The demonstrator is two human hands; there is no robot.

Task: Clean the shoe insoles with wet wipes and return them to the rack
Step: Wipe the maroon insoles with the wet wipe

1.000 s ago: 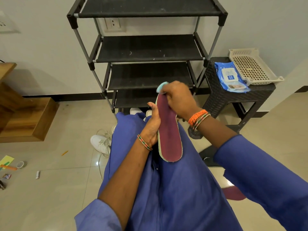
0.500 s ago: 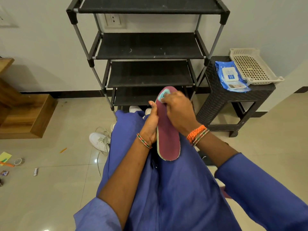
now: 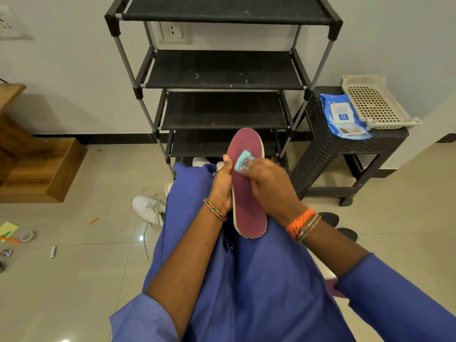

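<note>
One insole (image 3: 248,206) upright over the lap, left hand (image 3: 222,186) gripping its edge, right hand (image 3: 269,186) pinching the wipe (image 3: 243,161) against it: mid-wipe; next, probably finish down to the heel, then the rack (image 3: 222,70).

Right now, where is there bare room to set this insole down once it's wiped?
The rack is the clearest spot: the shelves in view show nothing on them. The stool is crowded by the wipes pack and the basket. Floor tiles between the wooden step and the white shoe are bare; the far-left floor is littered.
</note>
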